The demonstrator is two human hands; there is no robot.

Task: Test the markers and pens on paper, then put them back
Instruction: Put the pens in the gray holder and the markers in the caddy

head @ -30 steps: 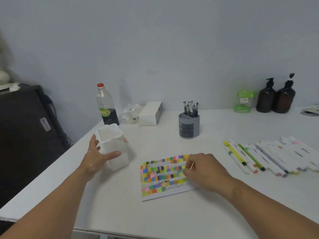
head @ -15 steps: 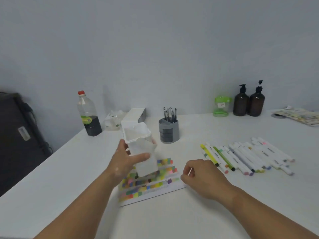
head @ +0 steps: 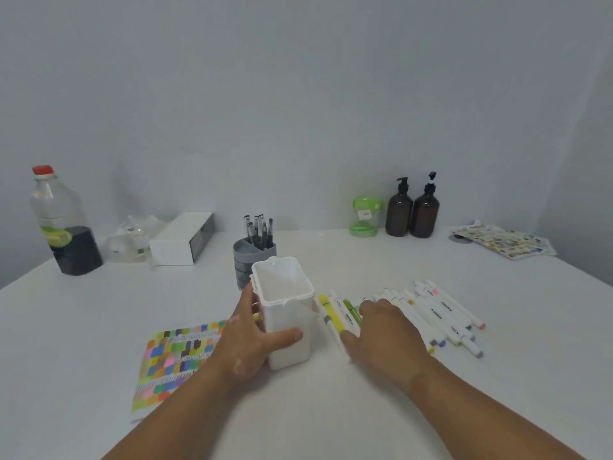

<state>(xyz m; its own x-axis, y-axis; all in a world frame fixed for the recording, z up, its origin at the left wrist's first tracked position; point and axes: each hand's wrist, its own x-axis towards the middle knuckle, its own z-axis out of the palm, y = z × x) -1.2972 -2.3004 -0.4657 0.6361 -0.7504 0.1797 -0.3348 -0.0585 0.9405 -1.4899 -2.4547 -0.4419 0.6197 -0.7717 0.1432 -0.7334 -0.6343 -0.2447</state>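
My left hand (head: pixel 247 343) grips a white plastic marker box (head: pixel 287 313), which stands upright and empty on the table just right of the test paper (head: pixel 172 356) covered in colour swatches. A row of several white markers (head: pixel 431 313) lies on the table to the right of the box. My right hand (head: pixel 384 336) lies over the left end of that row, fingers spread on the markers; whether it holds one is hidden. A grey pen holder (head: pixel 247 257) with several dark pens stands behind the box.
A bottle with a red cap (head: pixel 64 224), a clear packet and a white carton (head: pixel 180 239) stand at the back left. A green jar (head: pixel 365 215), two brown pump bottles (head: pixel 413 210) and a printed sheet (head: pixel 504 240) sit at the back right.
My left hand carried the white box from the left side of the paper to its right side, beside the markers. My right hand left the paper and moved onto the marker row.
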